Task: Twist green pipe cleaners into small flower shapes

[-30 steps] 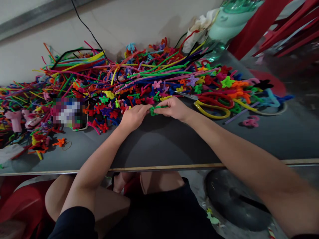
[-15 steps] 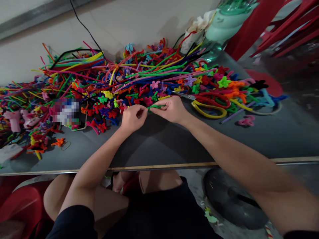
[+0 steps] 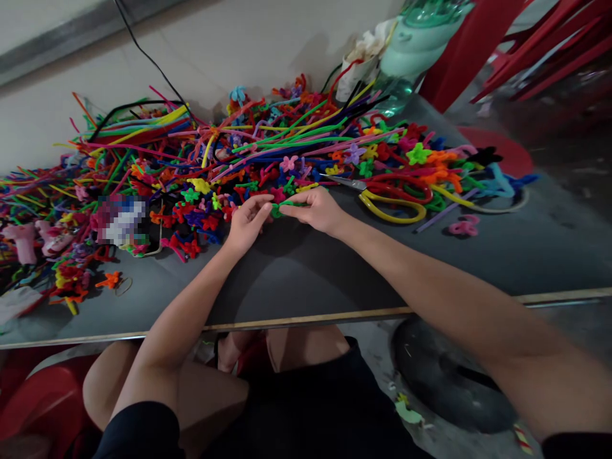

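Green pipe-cleaner piece [image 3: 276, 210] sits between the two hands over the middle of the table [image 3: 310, 274], its long axis running left to right, roughly along the near edge. Its fuzzy left end looks bunched; a thin strip of it leads right into the fingers.

On the left, an orange pipe-cleaner flower [image 3: 109, 279] lies on the smooth dark tabletop beside a thin loop [image 3: 123, 287]. Next comes the left hand [image 3: 248, 223], thumb and forefinger at the piece's left end; whether they pinch it, one cannot tell. The right hand [image 3: 322, 210] has thumb and forefinger clamped on the strip. Just beyond both hands, a tangled pile of fuzzy stems and small flowers [image 3: 268, 141] crowds the far side.

Right of the right hand lie scissors [image 3: 367, 196], metal blades pointing left toward the pile, with red and yellow loop handles. Farther right are a straight lavender stem [image 3: 447, 210] and a looped pink pipe-cleaner shape [image 3: 463, 225]. A translucent green bottle [image 3: 415, 48] stands at the far right.
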Demonstrator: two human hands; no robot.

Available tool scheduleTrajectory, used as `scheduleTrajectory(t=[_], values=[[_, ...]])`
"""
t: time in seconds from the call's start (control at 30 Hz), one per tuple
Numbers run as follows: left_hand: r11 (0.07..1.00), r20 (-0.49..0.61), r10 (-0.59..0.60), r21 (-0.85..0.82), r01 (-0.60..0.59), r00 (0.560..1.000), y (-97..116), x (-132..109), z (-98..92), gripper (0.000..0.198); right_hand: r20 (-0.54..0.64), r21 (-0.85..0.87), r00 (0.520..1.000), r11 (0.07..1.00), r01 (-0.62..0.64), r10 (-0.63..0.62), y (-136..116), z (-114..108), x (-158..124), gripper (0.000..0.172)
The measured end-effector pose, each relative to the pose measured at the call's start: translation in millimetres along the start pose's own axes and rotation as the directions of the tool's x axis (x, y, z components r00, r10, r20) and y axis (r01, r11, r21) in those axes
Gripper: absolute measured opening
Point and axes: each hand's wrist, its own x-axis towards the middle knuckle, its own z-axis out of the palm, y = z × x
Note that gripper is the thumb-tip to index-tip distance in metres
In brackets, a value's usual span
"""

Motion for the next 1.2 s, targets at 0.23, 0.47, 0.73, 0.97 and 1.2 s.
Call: scheduleTrajectory(t=[0.23,0.47,0.73,0.97,1.2], values=[[0.97,-0.195,0.065,0.244,-0.015,0.979,7,-7,5.2,0.015,0.058,-0.182,0.997,0.981,0.069,-0.059,-7,3,-4,0.047],[0.991,-0.116,-0.133,-0.01,0.133,0.984,-3,0,4.9,0.019,0.022,-0.245,0.995,0.964,0.103,-0.1,-10,4,-6,0.046],[0.998,-0.123,-0.069,0.001,0.07,0.99,-6,-1,5.2,0.017,0.107,-0.212,0.994,0.977,0.02,0.003,-9,-1,-2,0.042],[0.994,-0.146,-0.113,-0.027,0.11,0.983,-3,0,6.1,0.017,0.117,-0.615,0.964,0.745,0.258,-0.237,-5,-9,-2,0.026],[0.988,-0.185,-0.145,-0.074,0.133,0.972,-3,2,3.0,0.018,-0.073,-0.703,0.923,0.676,0.222,-0.378,1,-12,1,0.027]])
